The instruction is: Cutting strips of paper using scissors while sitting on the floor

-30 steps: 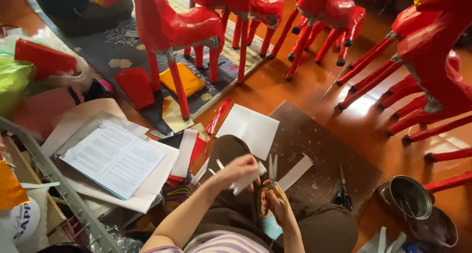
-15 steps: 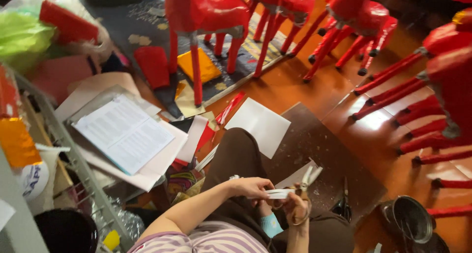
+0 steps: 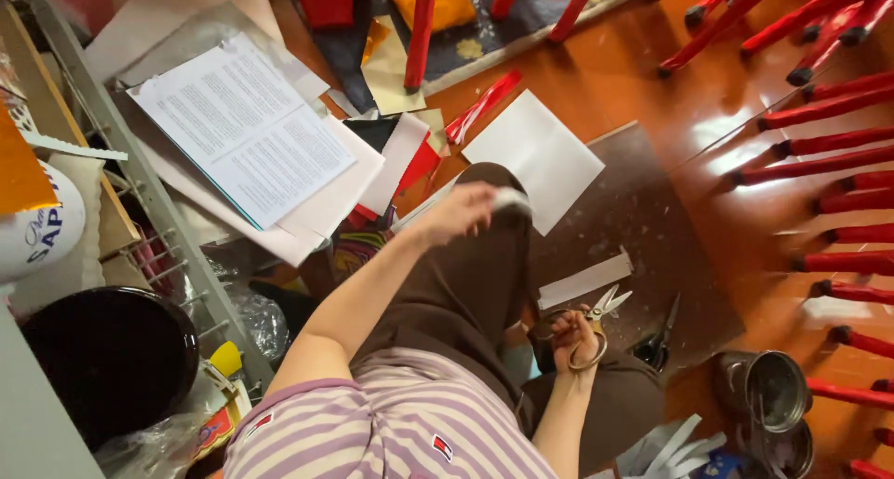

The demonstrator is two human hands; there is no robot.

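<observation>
Round metal tin point(image 3: 773, 391) on floor by right knee, contents unclear. Right hand point(image 3: 570, 335) closed w/ fingers thru handles of gold scissors point(image 3: 596, 319), blades apart over lap. Left hand point(image 3: 456, 214) pinching small white paper strip point(image 3: 510, 198) above knee.

My left hand point(image 3: 458, 214) has carried the small white paper strip point(image 3: 510, 199) away from my right hand point(image 3: 573, 335), up toward mid-frame.

The left hand point(image 3: 458, 213) is motion-blurred above the knee; the paper strip point(image 3: 510, 198) it grips blurs too.
</observation>
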